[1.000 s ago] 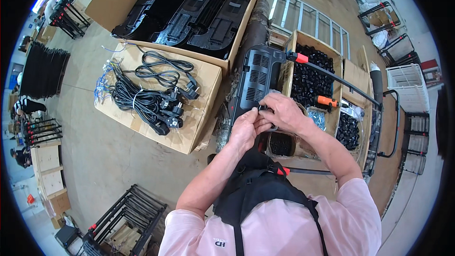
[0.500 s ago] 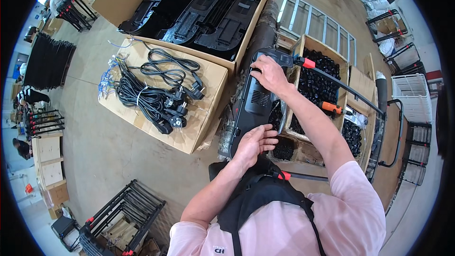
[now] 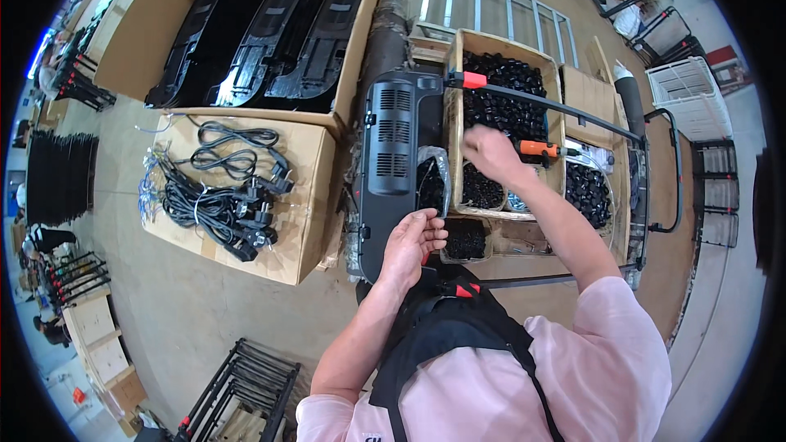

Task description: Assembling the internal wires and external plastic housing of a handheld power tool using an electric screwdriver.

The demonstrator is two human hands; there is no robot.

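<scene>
A long black plastic housing (image 3: 391, 143) with three groups of vent slots lies lengthwise in front of me. My left hand (image 3: 407, 247) is at its near right edge, fingers curled in toward the thumb; anything between them is too small to make out. My right hand (image 3: 496, 155), smeared by motion, is over the wooden parts box (image 3: 555, 119), above its small black parts (image 3: 481, 187); its fingertips are unclear. Close by its knuckles lies an orange-and-black power screwdriver (image 3: 540, 149). A clear bag of black parts (image 3: 432, 184) lies between the housing and the box.
A black tube with a red collar (image 3: 468, 79) crosses above the parts box. To the left, a cardboard box (image 3: 299, 258) carries bundled black power cords (image 3: 214, 206). Behind it, an open carton (image 3: 348, 74) holds black plastic covers (image 3: 282, 41). A metal ladder-like frame (image 3: 491, 4) lies beyond.
My right hand has left the housing's far end and moved over the parts box. The left hand stays by the near edge, its fingers more curled. The view has shifted right.
</scene>
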